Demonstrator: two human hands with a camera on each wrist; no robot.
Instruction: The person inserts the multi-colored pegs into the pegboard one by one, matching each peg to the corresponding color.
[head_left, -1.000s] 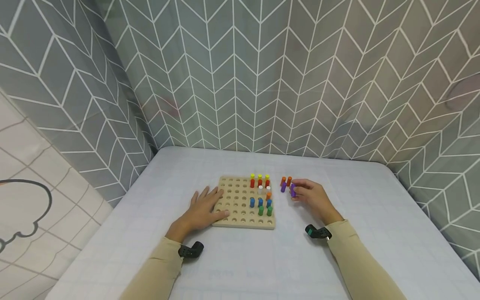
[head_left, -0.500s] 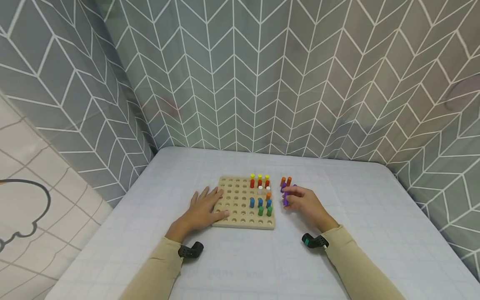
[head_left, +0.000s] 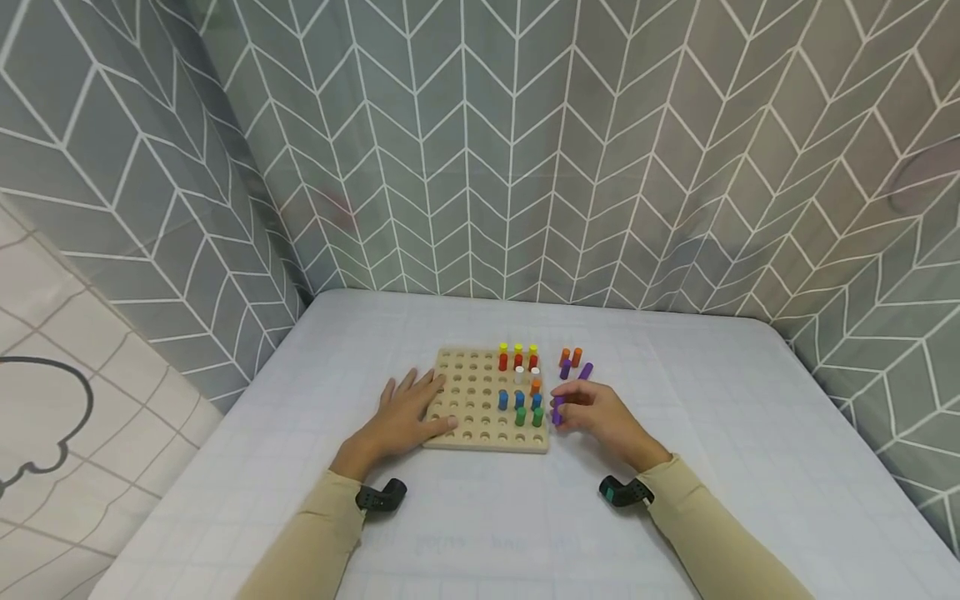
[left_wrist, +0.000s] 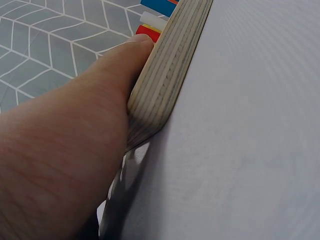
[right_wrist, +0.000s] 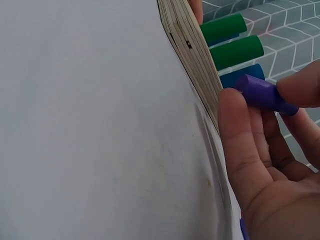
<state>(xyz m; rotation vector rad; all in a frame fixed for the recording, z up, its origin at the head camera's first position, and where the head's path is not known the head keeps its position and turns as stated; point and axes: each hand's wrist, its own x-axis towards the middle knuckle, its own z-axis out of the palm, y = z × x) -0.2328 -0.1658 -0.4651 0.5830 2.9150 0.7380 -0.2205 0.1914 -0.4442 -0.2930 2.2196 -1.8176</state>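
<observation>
A wooden pegboard (head_left: 480, 444) with rows of round holes lies on the table. My left hand (head_left: 403, 418) rests on its left side, fingers spread; in the left wrist view the thumb (left_wrist: 117, 62) lies along the board's edge (left_wrist: 167, 70). My right hand (head_left: 596, 417) pinches a purple peg (right_wrist: 264, 94) between thumb and fingers, just off the board's right edge. Yellow, red, white, blue and green pegs (head_left: 537, 417) and one orange peg (head_left: 536, 387) stand in the right-hand columns.
Beyond my right hand, two orange pegs (head_left: 577, 357) and two purple pegs (head_left: 586, 371) are on the table beside the board's far right corner. A white cloth (head_left: 480, 517) covers the table. Patterned grey curtains (head_left: 495, 167) hang behind and at the sides.
My right hand has moved left and toward me with the purple peg, from beside the loose pegs to the board's right edge. The left hand stays in place.
</observation>
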